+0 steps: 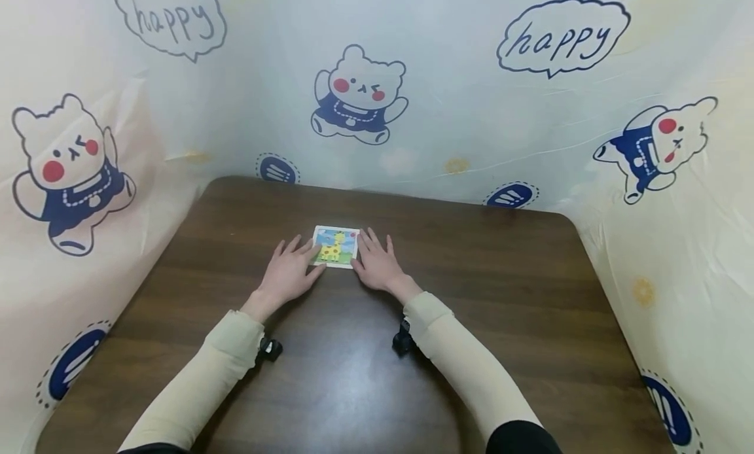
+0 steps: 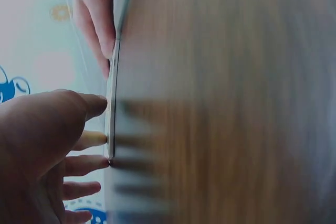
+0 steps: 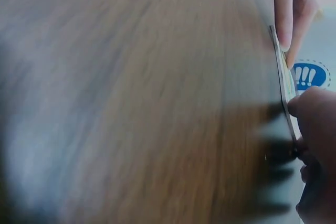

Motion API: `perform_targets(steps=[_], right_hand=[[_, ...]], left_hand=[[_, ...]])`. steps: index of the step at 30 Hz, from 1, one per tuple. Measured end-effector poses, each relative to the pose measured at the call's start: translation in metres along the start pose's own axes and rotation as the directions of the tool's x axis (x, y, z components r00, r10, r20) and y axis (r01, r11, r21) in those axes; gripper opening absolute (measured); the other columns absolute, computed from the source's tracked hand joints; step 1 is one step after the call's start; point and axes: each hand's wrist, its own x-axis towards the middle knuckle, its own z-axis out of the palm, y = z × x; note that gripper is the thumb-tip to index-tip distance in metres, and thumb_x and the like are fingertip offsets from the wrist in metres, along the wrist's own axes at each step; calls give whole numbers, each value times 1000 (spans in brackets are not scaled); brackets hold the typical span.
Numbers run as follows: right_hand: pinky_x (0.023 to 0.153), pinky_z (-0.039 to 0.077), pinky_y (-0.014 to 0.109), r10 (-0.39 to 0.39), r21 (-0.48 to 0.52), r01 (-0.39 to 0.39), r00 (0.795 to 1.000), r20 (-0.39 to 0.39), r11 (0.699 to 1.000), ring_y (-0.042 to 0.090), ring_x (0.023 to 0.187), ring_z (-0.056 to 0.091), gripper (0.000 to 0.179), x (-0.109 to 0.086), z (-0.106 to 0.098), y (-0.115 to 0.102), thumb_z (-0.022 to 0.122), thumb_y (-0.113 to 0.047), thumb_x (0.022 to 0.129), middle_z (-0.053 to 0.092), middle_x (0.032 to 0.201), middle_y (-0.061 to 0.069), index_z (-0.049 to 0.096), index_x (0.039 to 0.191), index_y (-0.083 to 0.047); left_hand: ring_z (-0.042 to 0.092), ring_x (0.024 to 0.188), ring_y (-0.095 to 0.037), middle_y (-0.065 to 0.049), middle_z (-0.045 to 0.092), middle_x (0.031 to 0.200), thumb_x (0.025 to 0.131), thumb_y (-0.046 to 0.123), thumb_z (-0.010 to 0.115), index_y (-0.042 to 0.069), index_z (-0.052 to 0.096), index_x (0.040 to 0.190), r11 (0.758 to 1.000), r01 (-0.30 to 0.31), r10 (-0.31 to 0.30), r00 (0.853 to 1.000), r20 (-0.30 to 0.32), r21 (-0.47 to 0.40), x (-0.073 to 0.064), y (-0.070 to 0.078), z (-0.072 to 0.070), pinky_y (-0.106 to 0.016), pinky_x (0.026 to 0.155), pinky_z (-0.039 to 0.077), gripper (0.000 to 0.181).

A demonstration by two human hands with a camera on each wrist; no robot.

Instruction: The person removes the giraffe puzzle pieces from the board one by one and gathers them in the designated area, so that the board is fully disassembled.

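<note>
A small square picture board (image 1: 338,250) with a yellow giraffe on a blue and green scene and a white border lies flat on the brown table (image 1: 471,297). My left hand (image 1: 288,271) touches its left side, fingers spread, with the thumb at the near left corner and a fingertip over the picture. On the opposite side my right hand (image 1: 378,263) rests against the right border, fingers pointing away from me. Edge-on in the left wrist view, the board (image 2: 111,114) looks thin, with left fingertips at its edge. The right wrist view shows right fingertips at the board's edge (image 3: 283,85).
A pale curtain (image 1: 448,114) printed with cartoon bears and "happy" bubbles hangs behind the table and along both sides. Small black wrist cameras sit under the left sleeve (image 1: 203,369) and the right sleeve (image 1: 471,356).
</note>
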Motion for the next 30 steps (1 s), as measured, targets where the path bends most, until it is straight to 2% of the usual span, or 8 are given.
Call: perform_targets(steps=[6, 12, 17, 22, 27, 30], right_hand=[[141, 7, 65, 50, 2, -50, 999, -15, 999, 31, 175, 11, 68, -9, 0, 9, 41, -39, 119, 18, 186, 12, 23, 175, -4], [140, 7, 65, 65, -3, -65, 998, -22, 998, 31, 175, 10, 71, -17, 0, 15, 40, -42, 119, 17, 186, 13, 22, 175, -3], [140, 10, 66, 72, -13, -72, 997, -40, 997, 33, 175, 14, 70, -25, -2, 20, 42, -41, 119, 21, 185, 14, 25, 174, -3], [140, 11, 66, 60, -2, -60, 997, -56, 998, 33, 174, 16, 69, -29, -3, 24, 44, -41, 118, 23, 185, 14, 27, 174, -4], [139, 9, 67, 70, 40, -67, 995, -69, 997, 36, 175, 13, 71, -28, -5, 28, 47, -43, 118, 21, 185, 14, 27, 174, -5], [139, 12, 68, 81, 61, -75, 992, -101, 995, 38, 174, 16, 69, -24, -8, 31, 49, -43, 117, 24, 184, 16, 32, 173, -6]], left_hand=[[39, 162, -51, -21, 53, 167, 109, 40, 66, 8, 59, 159, 1000, -12, 12, 1000, 4, -26, 0, 17, 4, -74, 133, 25, 60], [39, 162, -51, -21, 52, 168, 110, 38, 67, 7, 58, 159, 999, -8, 8, 1000, -8, -49, 0, 26, 7, -74, 133, 25, 59], [37, 163, -52, -21, 50, 170, 110, 40, 66, 7, 57, 160, 997, -10, 11, 1000, 12, -74, 1, 31, 10, -74, 133, 25, 61], [32, 165, -53, -24, 40, 176, 110, 46, 64, 7, 47, 167, 995, 9, -4, 999, 47, -99, 3, 28, 9, -77, 132, 21, 71], [24, 168, -51, -23, 32, 180, 110, 53, 61, 8, 36, 172, 996, 20, -15, 998, 59, -92, 10, 14, 10, -77, 134, 16, 81], [20, 170, -50, -22, 29, 181, 109, 56, 60, 10, 33, 173, 995, 15, -8, 997, 71, -98, 12, 7, 11, -77, 134, 14, 83]])
